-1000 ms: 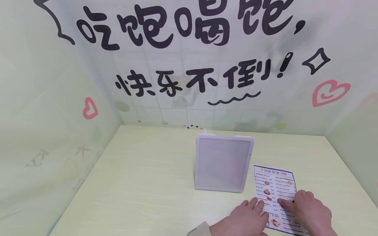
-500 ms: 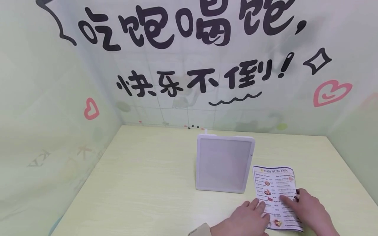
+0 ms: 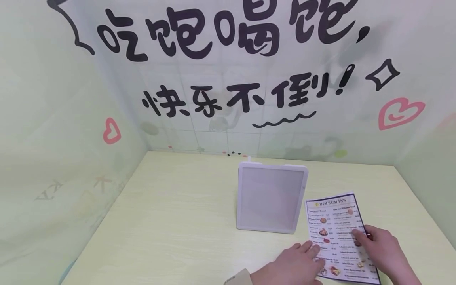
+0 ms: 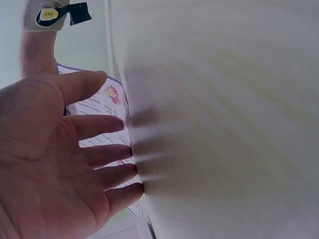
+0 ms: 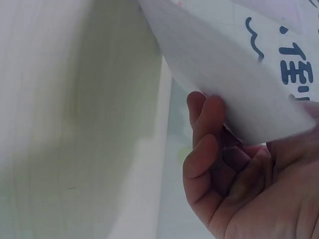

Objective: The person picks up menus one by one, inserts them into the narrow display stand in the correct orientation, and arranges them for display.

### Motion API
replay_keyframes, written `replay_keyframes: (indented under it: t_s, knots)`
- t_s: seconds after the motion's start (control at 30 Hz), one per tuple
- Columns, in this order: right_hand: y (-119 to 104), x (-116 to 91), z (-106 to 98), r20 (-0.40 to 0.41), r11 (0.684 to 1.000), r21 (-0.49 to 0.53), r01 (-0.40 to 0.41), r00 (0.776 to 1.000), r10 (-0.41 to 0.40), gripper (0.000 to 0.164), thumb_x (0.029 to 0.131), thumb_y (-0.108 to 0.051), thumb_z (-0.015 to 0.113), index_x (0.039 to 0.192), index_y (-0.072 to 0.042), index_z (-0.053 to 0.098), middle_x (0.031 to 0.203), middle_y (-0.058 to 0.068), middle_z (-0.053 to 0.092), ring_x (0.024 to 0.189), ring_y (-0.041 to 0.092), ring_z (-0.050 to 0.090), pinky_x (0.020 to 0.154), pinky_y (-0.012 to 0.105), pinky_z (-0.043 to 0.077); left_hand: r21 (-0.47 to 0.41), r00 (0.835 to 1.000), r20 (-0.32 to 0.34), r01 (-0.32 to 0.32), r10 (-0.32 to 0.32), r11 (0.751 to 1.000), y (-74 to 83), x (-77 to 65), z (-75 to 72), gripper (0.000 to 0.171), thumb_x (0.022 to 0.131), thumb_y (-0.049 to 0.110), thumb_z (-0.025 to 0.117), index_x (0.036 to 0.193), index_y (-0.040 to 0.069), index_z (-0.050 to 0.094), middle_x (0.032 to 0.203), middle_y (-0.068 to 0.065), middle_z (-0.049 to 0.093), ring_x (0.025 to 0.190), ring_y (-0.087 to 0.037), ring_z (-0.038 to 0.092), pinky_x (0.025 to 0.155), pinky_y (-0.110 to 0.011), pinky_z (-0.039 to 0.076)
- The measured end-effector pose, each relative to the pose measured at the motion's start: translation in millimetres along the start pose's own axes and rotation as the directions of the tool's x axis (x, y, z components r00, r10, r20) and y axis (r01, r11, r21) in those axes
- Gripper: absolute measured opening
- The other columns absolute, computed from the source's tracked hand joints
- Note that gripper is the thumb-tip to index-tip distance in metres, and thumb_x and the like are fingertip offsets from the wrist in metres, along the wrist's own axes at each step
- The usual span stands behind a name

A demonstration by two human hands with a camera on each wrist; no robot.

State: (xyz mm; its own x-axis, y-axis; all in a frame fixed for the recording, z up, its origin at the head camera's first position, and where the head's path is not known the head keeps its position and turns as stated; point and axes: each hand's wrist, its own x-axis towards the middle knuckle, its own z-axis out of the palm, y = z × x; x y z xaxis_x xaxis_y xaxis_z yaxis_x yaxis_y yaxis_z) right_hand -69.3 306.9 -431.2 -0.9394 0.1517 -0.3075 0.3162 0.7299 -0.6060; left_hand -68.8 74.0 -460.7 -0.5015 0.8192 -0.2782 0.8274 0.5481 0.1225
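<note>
A printed "DIM SUM INN" menu sheet (image 3: pixel 335 221) lies at the right of the pale table, its right side raised. My right hand (image 3: pixel 386 251) pinches that side, thumb on the printed face and curled fingers beneath. From the right wrist view, the plain underside of the menu (image 5: pixel 239 79) slants up from the tabletop, with the fingers folded behind its edge. My left hand (image 3: pixel 293 261) rests with fairly straight, spread fingers on the lower left edge of the sheet. In the left wrist view the fingertips (image 4: pixel 130 151) meet the table surface.
A white framed panel (image 3: pixel 270 200) stands upright on the table (image 3: pixel 171 221), just left of the menu and beyond my left hand. Light curtain-like walls with black lettering (image 3: pixel 246 97) and pink hearts (image 3: pixel 400 114) enclose the table at the back and sides.
My right hand has moved slightly right and taken hold of the menu's right edge, which has risen and spread rightward. The left hand stays in nearly the same place.
</note>
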Motion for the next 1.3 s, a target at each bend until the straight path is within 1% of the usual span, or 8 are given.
replay_keyframes:
  t_s: [0.23, 0.43, 0.63, 0.73, 0.93, 1.03, 1.13, 1.3]
  knots:
    - [-6, -14, -6, -0.068, 0.999, 0.033, 0.029, 0.997, -0.027, 0.046, 0.109, -0.028, 0.048, 0.116, 0.016, 0.060, 0.079, 0.004, 0.067, 0.065, 0.018, 0.061, 0.054, 0.029, 0.049, -0.185, 0.994, -0.071, 0.070, -0.085, 0.980, -1.3, -6.5, -5.6, 0.056, 0.100, 0.049, 0.063, 0.149, 0.025, 0.052, 0.145, 0.014, 0.051, 0.131, 0.000, 0.047, 0.090, -0.020, 0.052]
    - [-13, -20, -10, -0.150, 0.990, 0.138, 0.029, 0.989, -0.008, 0.051, 0.111, -0.033, 0.044, 0.123, 0.015, 0.056, 0.084, 0.008, 0.071, 0.066, 0.017, 0.063, 0.055, 0.030, 0.052, -0.468, 0.949, -0.163, 0.168, -0.271, 0.867, 0.5, -11.9, -8.5, 0.066, 0.099, 0.042, 0.063, 0.155, 0.012, 0.043, 0.135, 0.007, 0.058, 0.109, -0.003, 0.060, 0.081, -0.020, 0.053]
    - [-19, -26, -10, -0.262, 0.979, 0.201, 0.039, 0.965, 0.015, 0.052, 0.111, -0.035, 0.044, 0.127, 0.013, 0.056, 0.083, 0.009, 0.071, 0.061, 0.017, 0.065, 0.052, 0.031, 0.055, -0.658, 0.889, -0.283, 0.093, -0.360, 0.747, 0.4, -16.2, -13.6, 0.059, 0.098, 0.031, 0.066, 0.148, 0.008, 0.046, 0.118, 0.009, 0.061, 0.103, 0.000, 0.057, 0.082, -0.018, 0.049]
    - [-20, -30, -9, -0.318, 0.975, 0.216, 0.054, 0.948, 0.017, 0.051, 0.110, -0.037, 0.045, 0.120, 0.011, 0.059, 0.079, 0.007, 0.069, 0.058, 0.016, 0.063, 0.049, 0.031, 0.054, -0.817, 0.866, -0.277, 0.016, -0.417, 0.577, 0.4, -16.3, -15.6, 0.049, 0.096, 0.020, 0.070, 0.140, 0.010, 0.051, 0.097, 0.014, 0.057, 0.082, 0.002, 0.055, 0.067, -0.016, 0.047]
    - [-21, -39, -6, -0.438, 0.960, 0.246, 0.134, 0.899, -0.013, 0.043, 0.108, -0.035, 0.052, 0.103, 0.007, 0.063, 0.070, -0.002, 0.067, 0.054, 0.013, 0.062, 0.046, 0.029, 0.053, -0.996, 0.840, -0.092, -0.079, -0.535, 0.047, 6.6, -14.4, -20.2, 0.043, 0.095, 0.003, 0.069, 0.135, 0.006, 0.053, 0.083, 0.001, 0.058, 0.057, -0.014, 0.066, 0.052, -0.028, 0.057]
    - [-22, -42, -4, -0.483, 0.946, 0.276, 0.169, 0.876, -0.016, 0.040, 0.107, -0.033, 0.056, 0.096, 0.004, 0.064, 0.068, -0.011, 0.066, 0.054, 0.010, 0.064, 0.046, 0.027, 0.053, -0.985, 0.839, -0.056, -0.134, -0.541, -0.105, 7.3, -16.6, -23.4, 0.025, 0.095, -0.003, 0.066, 0.116, 0.008, 0.059, 0.084, -0.005, 0.060, 0.058, -0.025, 0.070, 0.052, -0.033, 0.060]
    - [-23, -44, -1, -0.513, 0.927, 0.309, 0.212, 0.858, -0.025, 0.033, 0.106, -0.029, 0.058, 0.091, -0.001, 0.065, 0.067, -0.018, 0.066, 0.055, 0.007, 0.065, 0.047, 0.024, 0.053, -0.977, 0.833, -0.090, -0.180, -0.546, -0.113, 5.6, -21.7, -26.9, 0.012, 0.095, -0.004, 0.064, 0.101, 0.006, 0.062, 0.082, -0.005, 0.060, 0.058, -0.024, 0.070, 0.053, -0.032, 0.060]
    - [-20, -45, 3, -0.551, 0.836, 0.411, 0.363, 0.830, -0.090, 0.017, 0.105, -0.014, 0.060, 0.093, -0.018, 0.072, 0.072, -0.020, 0.069, 0.060, 0.002, 0.067, 0.052, 0.018, 0.053, -0.976, 0.806, -0.187, -0.219, -0.561, 0.009, 1.0, -33.7, -33.7, 0.006, 0.099, 0.002, 0.063, 0.095, 0.006, 0.065, 0.078, 0.003, 0.059, 0.054, -0.008, 0.061, 0.049, -0.020, 0.053]
